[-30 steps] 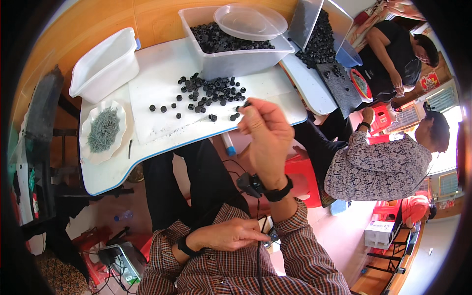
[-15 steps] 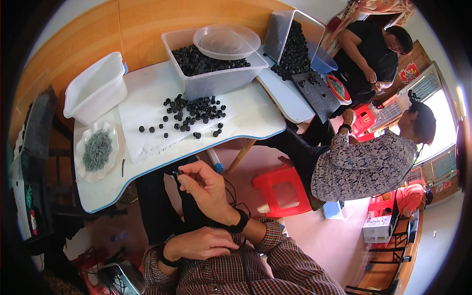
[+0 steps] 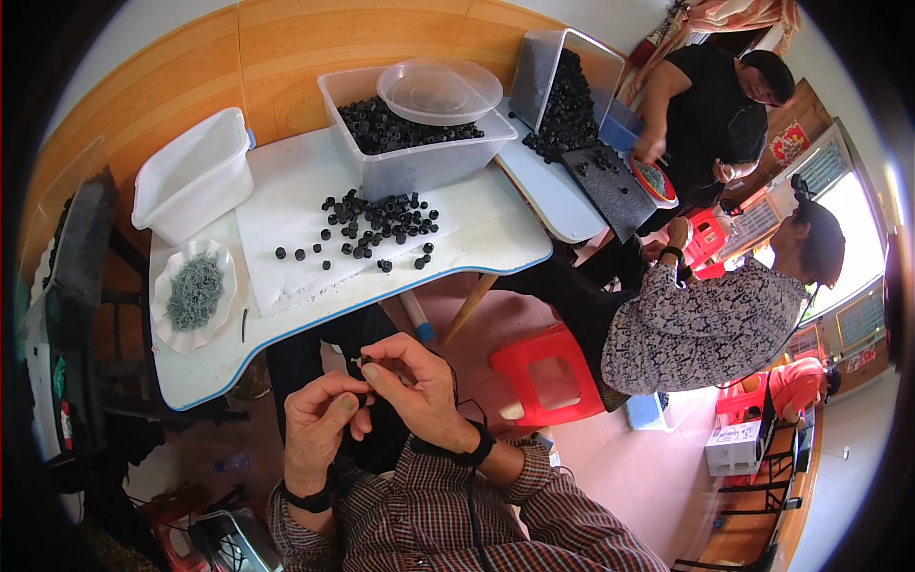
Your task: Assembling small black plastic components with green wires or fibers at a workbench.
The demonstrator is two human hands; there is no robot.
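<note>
In front of my body, below the table edge, both hands meet at the fingertips. My right hand (image 3: 415,389) pinches a small black part (image 3: 363,360) between thumb and fingers; the part is mostly covered by them. Against it comes my left hand (image 3: 322,424), thumb and forefinger pressed together, and what they hold, if anything, is too small to make out. Similar small black round caps (image 3: 376,224) lie loosely heaped on a white sheet on the table. A scalloped white dish (image 3: 227,303) of thin grey-green pieces (image 3: 194,292) stands at the table's left end.
A clear bin (image 3: 415,172) full of black parts stands at the back, a round lid (image 3: 438,92) on top. Left of it is a white tub (image 3: 191,181). A tipped bin (image 3: 610,62) spills parts near a dark board (image 3: 615,195). Two co-workers sit right, near a red stool (image 3: 548,377).
My left hand has risen from my lap to meet my right fingertips. My right hand has moved slightly right and down. The far co-worker's hand has reached to the red-rimmed dish.
</note>
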